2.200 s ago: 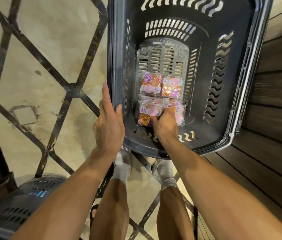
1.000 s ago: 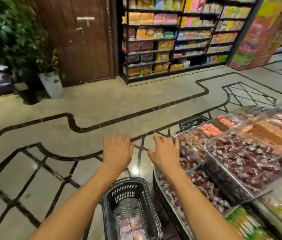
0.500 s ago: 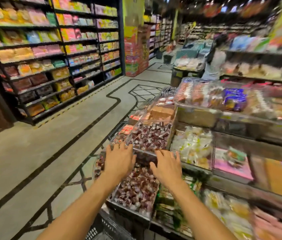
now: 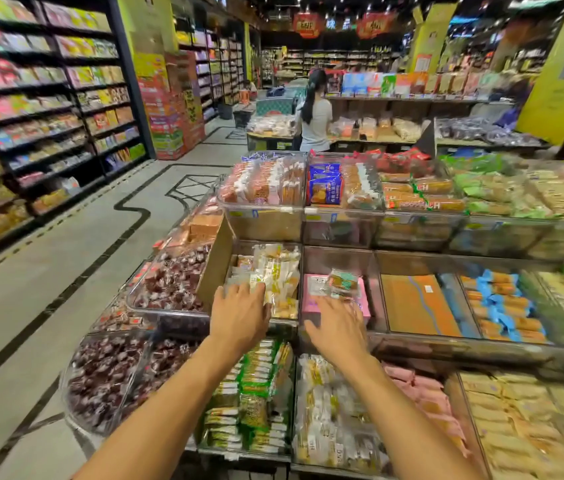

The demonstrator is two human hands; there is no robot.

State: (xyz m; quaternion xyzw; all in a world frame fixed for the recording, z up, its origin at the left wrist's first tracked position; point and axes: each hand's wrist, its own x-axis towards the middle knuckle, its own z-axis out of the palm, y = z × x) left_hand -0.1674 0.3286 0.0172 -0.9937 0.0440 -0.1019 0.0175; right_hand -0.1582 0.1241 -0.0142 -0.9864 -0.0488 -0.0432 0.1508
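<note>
Okay, left grip [image 4: 240, 315] wide over white-yellow plastic-wrapped snack packets [image 4: 277, 271], likely to pick; right grip [image 4: 337, 329] wide, empty, pink flat cardboard box [image 4: 310, 301] ahead.

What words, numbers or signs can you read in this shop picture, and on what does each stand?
"H": on the long orange packets in the upper clear bin; neighbouring letters blurred.
Red hanging signs near the ceiling: large characters, too blurred to read.
Blue packets in the upper bin: print too small.
White and yellow packets at the left hand: print blurred.
Pink flat box by the right hand: label unreadable.
</note>
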